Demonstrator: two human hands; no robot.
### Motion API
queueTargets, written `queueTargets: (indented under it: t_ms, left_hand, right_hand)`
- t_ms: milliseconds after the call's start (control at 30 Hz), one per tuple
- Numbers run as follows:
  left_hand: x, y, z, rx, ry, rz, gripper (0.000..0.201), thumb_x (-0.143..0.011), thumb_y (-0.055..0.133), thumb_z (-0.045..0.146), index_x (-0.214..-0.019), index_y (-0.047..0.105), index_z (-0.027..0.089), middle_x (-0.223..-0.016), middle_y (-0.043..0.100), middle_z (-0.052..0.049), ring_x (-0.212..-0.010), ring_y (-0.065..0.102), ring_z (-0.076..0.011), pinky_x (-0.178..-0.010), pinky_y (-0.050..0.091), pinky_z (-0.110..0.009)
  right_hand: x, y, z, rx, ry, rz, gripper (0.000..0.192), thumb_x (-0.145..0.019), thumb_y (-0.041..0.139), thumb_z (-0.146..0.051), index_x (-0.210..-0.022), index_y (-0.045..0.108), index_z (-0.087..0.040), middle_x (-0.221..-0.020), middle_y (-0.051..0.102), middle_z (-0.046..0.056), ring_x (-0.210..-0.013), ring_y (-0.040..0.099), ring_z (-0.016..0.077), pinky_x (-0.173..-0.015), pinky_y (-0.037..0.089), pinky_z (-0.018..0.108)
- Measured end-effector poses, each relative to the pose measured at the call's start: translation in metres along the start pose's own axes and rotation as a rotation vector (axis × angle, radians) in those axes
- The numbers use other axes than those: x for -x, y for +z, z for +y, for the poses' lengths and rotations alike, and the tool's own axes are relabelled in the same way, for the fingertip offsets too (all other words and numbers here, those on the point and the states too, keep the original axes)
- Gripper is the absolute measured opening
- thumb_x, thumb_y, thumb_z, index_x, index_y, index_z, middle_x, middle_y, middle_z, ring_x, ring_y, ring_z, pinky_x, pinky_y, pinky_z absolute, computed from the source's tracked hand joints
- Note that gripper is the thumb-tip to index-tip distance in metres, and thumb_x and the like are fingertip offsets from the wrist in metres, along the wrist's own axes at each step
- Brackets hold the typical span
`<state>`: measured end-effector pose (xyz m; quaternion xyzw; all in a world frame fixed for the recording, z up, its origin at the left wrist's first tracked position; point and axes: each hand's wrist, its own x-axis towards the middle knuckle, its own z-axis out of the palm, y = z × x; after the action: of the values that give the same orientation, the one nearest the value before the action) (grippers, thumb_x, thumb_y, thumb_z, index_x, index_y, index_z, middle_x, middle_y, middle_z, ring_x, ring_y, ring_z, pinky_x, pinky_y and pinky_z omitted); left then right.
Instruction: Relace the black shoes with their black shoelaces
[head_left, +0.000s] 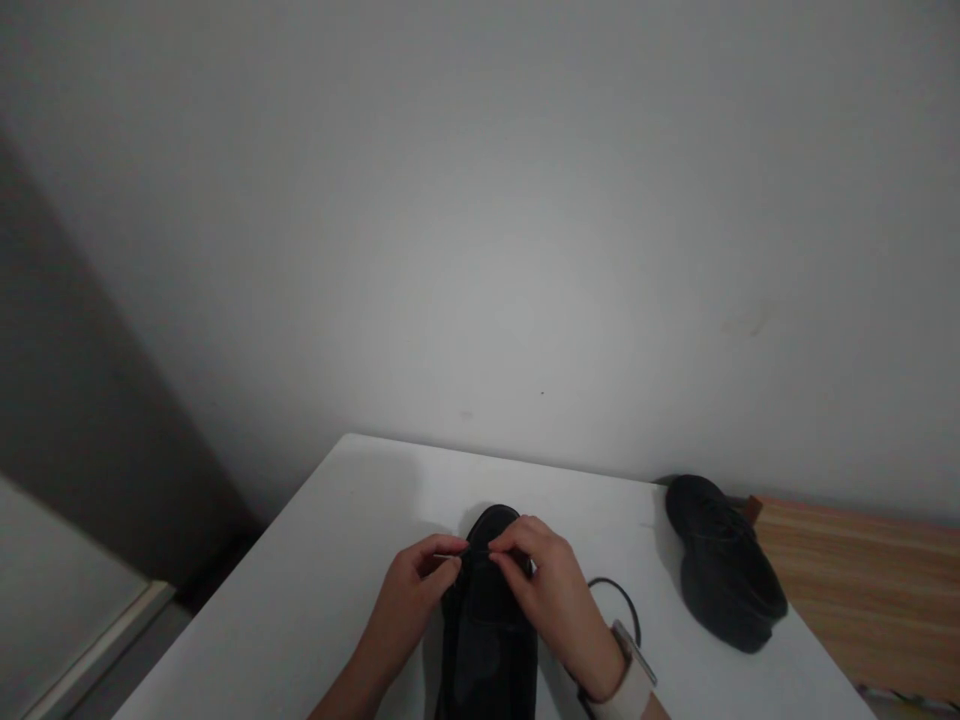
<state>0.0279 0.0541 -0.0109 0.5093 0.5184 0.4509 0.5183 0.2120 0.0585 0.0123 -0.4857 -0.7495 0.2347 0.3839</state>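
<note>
A black shoe (491, 650) lies on the white table in front of me, its toe toward the wall. At its left side my left hand (420, 580) pinches with thumb and forefinger near the lace holes. From the right, my right hand (544, 580) also pinches close to the same spot, over the front of the shoe. Both sets of fingertips seem closed on the dark shoelace, though the thin piece between them barely shows against the black upper. A loose end of black shoelace (628, 598) curves over the table beside my right wrist.
A second black shoe (724, 565), laced, stands at the right edge of the white table (315, 590). Beyond that edge is a wood-grain surface (862, 590). The grey wall (510, 250) rises directly behind the table.
</note>
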Motion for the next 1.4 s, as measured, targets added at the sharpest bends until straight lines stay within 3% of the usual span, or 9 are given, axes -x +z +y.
queueTargets:
  t_ms: [267,667,800,933,1133,1267,1400]
  left_hand:
    - [0.002,0.001,-0.002,0.023,-0.006,0.034,0.026,-0.071,0.065,0.036,-0.085,0.080,0.018,-0.087,0.082,-0.006,-0.087,0.073,-0.0274,-0.083,0.053,-0.038]
    - [0.003,0.005,-0.006,0.013,0.019,0.032,0.027,-0.075,0.065,0.035,-0.089,0.080,0.018,-0.086,0.081,-0.007,-0.087,0.073,-0.0275,-0.083,0.054,-0.037]
    - [0.003,0.005,-0.010,0.028,0.030,0.015,0.034,-0.083,0.063,0.046,-0.090,0.080,0.018,-0.091,0.080,-0.007,-0.092,0.072,-0.0271,-0.083,0.055,-0.036]
    - [0.000,0.003,-0.019,0.046,0.040,-0.028,0.030,-0.074,0.072,0.045,-0.085,0.080,0.017,-0.083,0.080,-0.006,-0.087,0.073,-0.0265,-0.082,0.056,-0.036]
    - [-0.004,0.006,-0.022,-0.006,0.079,-0.019,0.019,-0.075,0.067,0.038,-0.071,0.070,0.020,-0.066,0.073,-0.001,-0.066,0.069,-0.0210,-0.065,0.054,-0.031]
    - [-0.003,-0.013,-0.014,-0.071,0.128,0.027,0.021,-0.080,0.064,0.042,-0.068,0.065,0.025,-0.059,0.066,0.002,-0.060,0.064,-0.0201,-0.060,0.053,-0.030]
    - [0.001,-0.057,-0.004,-0.133,0.140,0.165,0.035,-0.081,0.064,0.058,-0.070,0.066,0.025,-0.063,0.069,0.003,-0.065,0.069,-0.0217,-0.066,0.059,-0.032]
  right_hand:
    - [-0.009,0.001,-0.008,0.223,0.040,-0.160,0.025,-0.076,0.059,0.004,-0.075,0.068,-0.020,-0.081,0.067,0.003,-0.080,0.062,0.0199,-0.073,0.043,0.029]
    - [-0.011,0.011,-0.019,0.392,0.047,-0.175,0.023,-0.083,0.058,-0.003,-0.075,0.070,-0.021,-0.083,0.069,0.005,-0.084,0.063,0.0240,-0.075,0.042,0.033]
    - [-0.013,0.015,-0.018,0.374,0.049,-0.170,0.023,-0.083,0.060,-0.003,-0.073,0.071,-0.021,-0.081,0.069,0.005,-0.082,0.064,0.0242,-0.074,0.044,0.033]
    - [-0.011,0.016,-0.011,0.293,0.056,-0.149,0.025,-0.082,0.061,0.000,-0.077,0.074,-0.021,-0.085,0.070,0.005,-0.085,0.065,0.0225,-0.077,0.048,0.031]
    - [-0.007,0.015,-0.007,0.158,0.019,-0.083,0.023,-0.082,0.064,-0.003,-0.079,0.076,-0.023,-0.098,0.068,0.006,-0.096,0.064,0.0226,-0.087,0.051,0.032]
    - [0.000,0.004,-0.002,0.085,-0.004,0.028,0.022,-0.093,0.055,-0.015,-0.096,0.074,-0.024,-0.104,0.067,0.007,-0.101,0.064,0.0242,-0.091,0.052,0.036]
    - [0.019,-0.022,0.018,0.064,0.035,0.169,0.025,-0.099,0.047,-0.027,-0.103,0.071,-0.025,-0.105,0.065,0.009,-0.090,0.064,0.0264,-0.077,0.056,0.038]
